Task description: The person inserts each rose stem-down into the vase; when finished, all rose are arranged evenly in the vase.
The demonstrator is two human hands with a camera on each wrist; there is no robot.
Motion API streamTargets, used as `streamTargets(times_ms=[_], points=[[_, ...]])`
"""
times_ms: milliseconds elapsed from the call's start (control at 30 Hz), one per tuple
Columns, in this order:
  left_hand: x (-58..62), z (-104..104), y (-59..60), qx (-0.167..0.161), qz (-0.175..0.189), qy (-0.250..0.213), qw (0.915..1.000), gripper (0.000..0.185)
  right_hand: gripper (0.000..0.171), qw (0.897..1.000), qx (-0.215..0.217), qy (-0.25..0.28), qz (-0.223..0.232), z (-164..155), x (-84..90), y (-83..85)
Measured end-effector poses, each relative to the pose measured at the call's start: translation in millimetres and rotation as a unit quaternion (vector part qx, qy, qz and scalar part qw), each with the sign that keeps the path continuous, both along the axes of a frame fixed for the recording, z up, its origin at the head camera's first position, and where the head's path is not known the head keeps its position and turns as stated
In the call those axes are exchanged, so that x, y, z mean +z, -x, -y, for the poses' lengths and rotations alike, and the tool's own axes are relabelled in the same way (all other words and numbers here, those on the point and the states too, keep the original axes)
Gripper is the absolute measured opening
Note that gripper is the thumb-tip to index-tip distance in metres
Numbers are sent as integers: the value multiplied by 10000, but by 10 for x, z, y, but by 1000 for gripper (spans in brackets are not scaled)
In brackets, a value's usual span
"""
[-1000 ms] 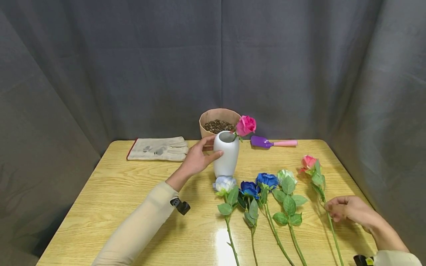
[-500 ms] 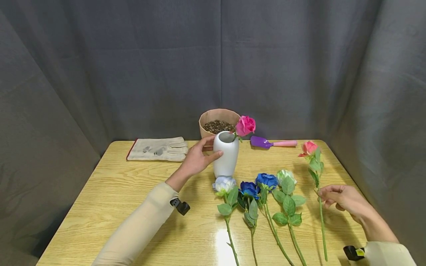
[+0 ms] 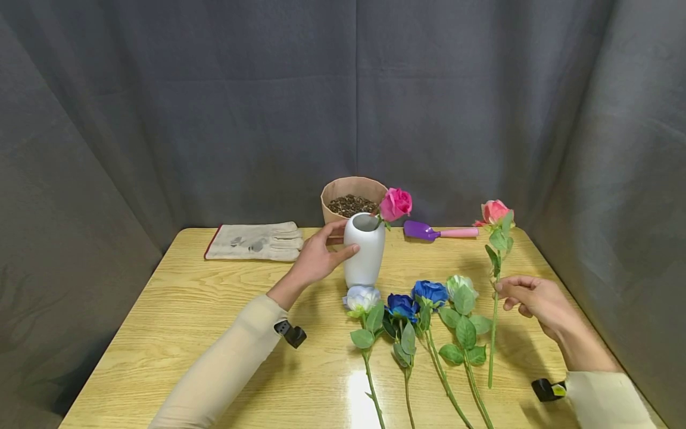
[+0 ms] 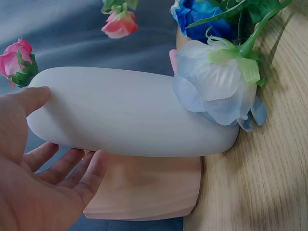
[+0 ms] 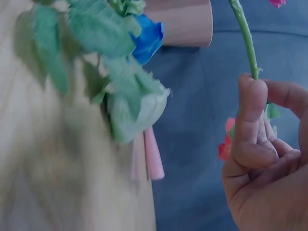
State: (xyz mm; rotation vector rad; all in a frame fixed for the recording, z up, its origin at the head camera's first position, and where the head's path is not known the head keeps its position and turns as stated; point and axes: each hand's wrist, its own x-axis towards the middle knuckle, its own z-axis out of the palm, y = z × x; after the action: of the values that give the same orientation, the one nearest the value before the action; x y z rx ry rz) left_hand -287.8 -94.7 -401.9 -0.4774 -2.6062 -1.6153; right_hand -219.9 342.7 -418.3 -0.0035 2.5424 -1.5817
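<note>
A white vase [image 3: 364,253] stands upright with a bright pink rose [image 3: 395,204] leaning out of its mouth. My left hand [image 3: 320,255] holds the vase from its left side near the top, thumb across the front; in the left wrist view the thumb [image 4: 36,98] lies along its wall. On the right, my right hand [image 3: 536,299] pinches the stem of a coral-pink rose [image 3: 495,213] between thumb and fingertips, bloom up, its stem hanging below the hand. The right wrist view shows the green stem [image 5: 246,38] at those fingertips, the bloom partly hidden behind the fingers.
In front of the vase lie a pale white-blue rose [image 3: 362,297], two blue roses [image 3: 430,292] and a white-green rose [image 3: 462,286]. Behind are a soil-filled pot [image 3: 329,202] and a purple trowel [image 3: 420,230] with pink handle. Work gloves [image 3: 254,241] lie left on the wooden table [image 3: 177,322].
My right hand has lifted the coral-pink rose off the table and carried it up and leftward, turning it more upright. The left hand and vase have stayed in place.
</note>
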Motion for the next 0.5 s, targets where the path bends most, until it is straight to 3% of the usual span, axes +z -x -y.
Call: streamTargets(times_ms=[500], points=[[0, 3, -5, 8, 19, -7, 10000, 67, 10, 9960, -351, 773, -274, 374, 169, 164]])
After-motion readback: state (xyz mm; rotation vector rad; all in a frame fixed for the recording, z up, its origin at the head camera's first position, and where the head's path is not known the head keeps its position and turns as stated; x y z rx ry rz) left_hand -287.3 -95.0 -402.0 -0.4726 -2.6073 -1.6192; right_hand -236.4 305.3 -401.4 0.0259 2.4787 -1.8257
